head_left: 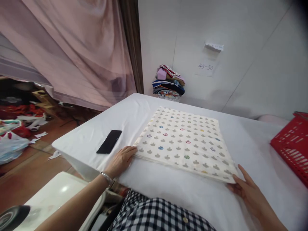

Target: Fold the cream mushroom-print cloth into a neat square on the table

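A folded mushroom-print cloth (179,144) is lying flat on the white-covered table (146,176), its near edge running between the person's two hands, so the bulk of it is stretching away beyond the fingers toward the wall. Foreshortening is hiding which side is longer. The left hand (122,159) is touching the near left corner, fingers lying close together; whether the thumb is gripping underneath cannot be told. The right hand (249,189) is appearing to pinch the near right corner between its digits. Neither hand is nearer overall: each is meeting its own corner. A black smartphone (109,141) is resting near the left hand, and a red plastic basket (292,146) is standing beyond the right hand, apart from the cloth.
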`<action>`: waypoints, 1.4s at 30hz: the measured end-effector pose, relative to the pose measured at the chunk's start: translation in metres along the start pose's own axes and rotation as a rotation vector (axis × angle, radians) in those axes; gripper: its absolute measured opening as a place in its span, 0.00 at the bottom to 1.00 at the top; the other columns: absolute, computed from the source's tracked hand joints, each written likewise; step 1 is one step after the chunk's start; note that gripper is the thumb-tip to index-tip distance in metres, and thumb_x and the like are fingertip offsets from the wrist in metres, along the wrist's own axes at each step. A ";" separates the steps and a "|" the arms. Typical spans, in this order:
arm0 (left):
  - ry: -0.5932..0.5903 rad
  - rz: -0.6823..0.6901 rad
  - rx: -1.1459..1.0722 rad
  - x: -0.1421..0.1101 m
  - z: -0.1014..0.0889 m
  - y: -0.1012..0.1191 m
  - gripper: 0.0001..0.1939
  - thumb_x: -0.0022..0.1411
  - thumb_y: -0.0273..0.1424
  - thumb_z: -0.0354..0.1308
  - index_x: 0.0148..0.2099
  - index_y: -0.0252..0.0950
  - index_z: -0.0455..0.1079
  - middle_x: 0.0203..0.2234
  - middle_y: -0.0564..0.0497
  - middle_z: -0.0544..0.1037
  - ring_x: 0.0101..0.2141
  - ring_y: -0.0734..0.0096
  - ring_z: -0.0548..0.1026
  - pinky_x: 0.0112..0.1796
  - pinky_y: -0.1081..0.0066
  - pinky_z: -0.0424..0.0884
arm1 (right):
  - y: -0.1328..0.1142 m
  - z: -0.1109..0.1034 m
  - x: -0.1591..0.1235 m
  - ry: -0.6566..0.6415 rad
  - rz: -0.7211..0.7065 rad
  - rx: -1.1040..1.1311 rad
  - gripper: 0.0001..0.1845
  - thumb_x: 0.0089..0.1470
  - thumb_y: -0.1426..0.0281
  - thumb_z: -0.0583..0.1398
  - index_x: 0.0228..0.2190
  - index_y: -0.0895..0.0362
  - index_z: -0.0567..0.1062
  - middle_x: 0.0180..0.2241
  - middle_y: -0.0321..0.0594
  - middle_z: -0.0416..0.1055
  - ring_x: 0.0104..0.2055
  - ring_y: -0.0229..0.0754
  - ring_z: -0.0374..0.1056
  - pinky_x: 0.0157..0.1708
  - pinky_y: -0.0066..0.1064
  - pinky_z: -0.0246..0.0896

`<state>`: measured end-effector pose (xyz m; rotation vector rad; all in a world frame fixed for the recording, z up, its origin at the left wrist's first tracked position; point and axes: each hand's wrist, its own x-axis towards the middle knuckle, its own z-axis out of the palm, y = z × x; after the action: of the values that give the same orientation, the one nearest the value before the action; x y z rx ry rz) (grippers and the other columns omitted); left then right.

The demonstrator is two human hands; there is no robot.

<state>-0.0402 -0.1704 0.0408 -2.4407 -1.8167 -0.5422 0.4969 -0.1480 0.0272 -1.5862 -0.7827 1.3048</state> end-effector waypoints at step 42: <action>-0.396 0.218 -0.393 0.176 0.081 0.336 0.23 0.56 0.37 0.52 0.52 0.32 0.61 0.43 0.41 0.70 0.40 0.56 0.71 0.39 0.60 0.66 | -0.059 0.029 0.012 -0.042 -0.217 -0.213 0.46 0.42 0.57 0.63 0.60 0.57 0.56 0.20 0.30 0.70 0.24 0.40 0.68 0.27 0.31 0.66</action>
<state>0.3385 -0.0923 0.0751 -3.1586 -1.6520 -0.4585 0.4757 -0.1074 0.0756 -1.5911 -1.1179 1.1303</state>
